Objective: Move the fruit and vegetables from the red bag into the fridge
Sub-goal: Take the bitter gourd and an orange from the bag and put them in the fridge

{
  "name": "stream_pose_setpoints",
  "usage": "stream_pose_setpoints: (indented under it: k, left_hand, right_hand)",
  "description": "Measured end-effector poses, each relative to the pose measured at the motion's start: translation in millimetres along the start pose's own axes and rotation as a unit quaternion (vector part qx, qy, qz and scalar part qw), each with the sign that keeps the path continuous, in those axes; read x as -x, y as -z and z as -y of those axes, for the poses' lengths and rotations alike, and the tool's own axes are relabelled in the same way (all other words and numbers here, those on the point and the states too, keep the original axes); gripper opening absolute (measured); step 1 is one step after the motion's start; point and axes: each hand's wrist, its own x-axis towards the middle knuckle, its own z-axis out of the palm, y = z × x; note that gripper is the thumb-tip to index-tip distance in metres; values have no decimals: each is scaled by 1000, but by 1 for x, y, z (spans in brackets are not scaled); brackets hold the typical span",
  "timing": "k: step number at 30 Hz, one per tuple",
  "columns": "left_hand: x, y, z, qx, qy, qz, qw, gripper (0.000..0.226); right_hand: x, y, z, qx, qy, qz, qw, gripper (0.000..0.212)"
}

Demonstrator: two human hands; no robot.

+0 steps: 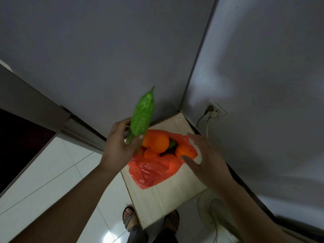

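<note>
A red plastic bag (150, 172) lies open on a small pale wooden table (163, 200). Inside it are several oranges (158, 142) and a dark green vegetable (172, 144) partly hidden behind them. My left hand (117, 148) grips the lower end of a long bumpy green bitter gourd (142, 116), lifted above the bag's left edge and pointing up and away. My right hand (206, 160) hovers with straight fingers just right of the bag's mouth, holding nothing. No fridge interior is in view.
Grey walls meet in a corner behind the table. A wall socket (214, 111) with a plug and cord sits at the right. A fan base (212, 213) stands on the white tiled floor right of the table. My sandalled feet (129, 218) are below the table's near edge.
</note>
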Motion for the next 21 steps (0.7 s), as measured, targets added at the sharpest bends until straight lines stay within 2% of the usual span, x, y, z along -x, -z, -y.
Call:
stream_pose_setpoints:
  k: [4,14,21]
  left_hand:
    - [9,6,13,29,50,-3,998,50]
    - [7,-5,46,84,119,-22,989,43]
    - [-5,-2,51,78,151,5,985,43]
  right_hand:
    - [-12,-27,5,-20,2,35,999,50]
    - [-68,-98,-15,94,-47,123,987,63]
    - [-82,-131,-19,95,-47,151,983,71]
